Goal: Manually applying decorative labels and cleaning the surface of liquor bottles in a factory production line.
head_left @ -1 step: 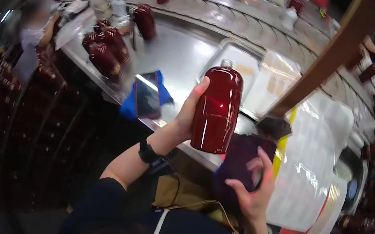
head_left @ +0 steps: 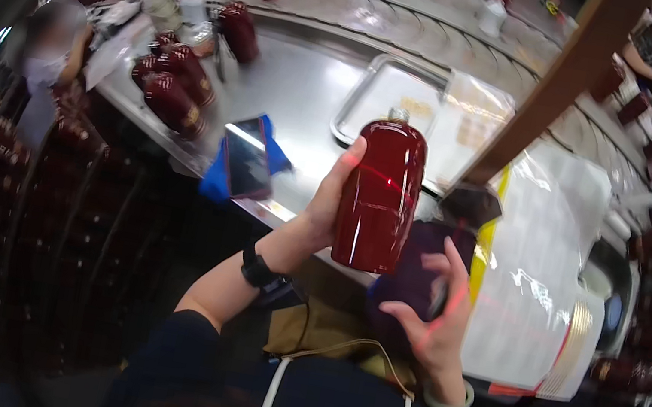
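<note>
My left hand [head_left: 328,202] grips a glossy dark red bottle [head_left: 379,197] by its side and holds it upright over the near edge of the steel counter [head_left: 308,105]. A thin red line of light crosses the bottle's upper body. My right hand [head_left: 432,320] is just below and to the right of the bottle, fingers curled on a dark purple cloth [head_left: 408,275]. A small dark object seems to sit in its palm, but I cannot make it out. Each wrist wears a band.
A metal tray [head_left: 376,90] lies behind the bottle. A phone [head_left: 247,156] on a blue cloth is to the left, with several more red bottles [head_left: 176,88] beyond it. White plastic sheets [head_left: 540,276] pile up on the right beside a wooden post [head_left: 558,83]. Another person [head_left: 45,63] stands far left.
</note>
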A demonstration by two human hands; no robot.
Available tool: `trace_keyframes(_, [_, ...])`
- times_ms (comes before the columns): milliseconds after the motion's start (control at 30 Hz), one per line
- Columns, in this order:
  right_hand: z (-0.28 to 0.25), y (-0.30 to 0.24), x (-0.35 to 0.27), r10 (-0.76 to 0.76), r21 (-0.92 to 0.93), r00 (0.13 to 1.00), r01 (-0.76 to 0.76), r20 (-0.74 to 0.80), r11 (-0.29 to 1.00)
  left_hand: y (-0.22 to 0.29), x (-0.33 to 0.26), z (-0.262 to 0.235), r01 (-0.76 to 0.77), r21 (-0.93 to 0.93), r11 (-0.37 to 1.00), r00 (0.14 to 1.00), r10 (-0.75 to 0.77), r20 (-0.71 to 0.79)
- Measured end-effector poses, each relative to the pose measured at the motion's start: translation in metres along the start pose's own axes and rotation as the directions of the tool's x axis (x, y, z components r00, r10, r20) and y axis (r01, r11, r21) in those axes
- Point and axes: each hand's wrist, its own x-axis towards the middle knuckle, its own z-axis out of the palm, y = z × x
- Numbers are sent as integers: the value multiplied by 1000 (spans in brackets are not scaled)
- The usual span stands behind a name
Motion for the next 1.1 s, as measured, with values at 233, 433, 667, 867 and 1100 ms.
trace_keyframes(233, [-6,7,-40,191,59,981,-189,-43,980,-89,-19,69,-74,263,962,987,109,-118])
trace_keyframes(433, [-17,17,-50,183,25,973,-182,-140,983,-110,-10,81,-52,415,908,986,112,-122])
trace_keyframes(667, [-25,31,-37,146,-80,977,-160,-157,984,-135,13,65,-107,529,842,961,224,-161])
trace_keyframes(867, [-2,52,-47,31,-367,970,-121,-242,922,-139,1,73,-380,842,383,830,544,126])
trace_keyframes(1100, [-11,51,-44,75,-251,979,-122,-191,960,-68,51,-8,-343,920,191,741,656,141])
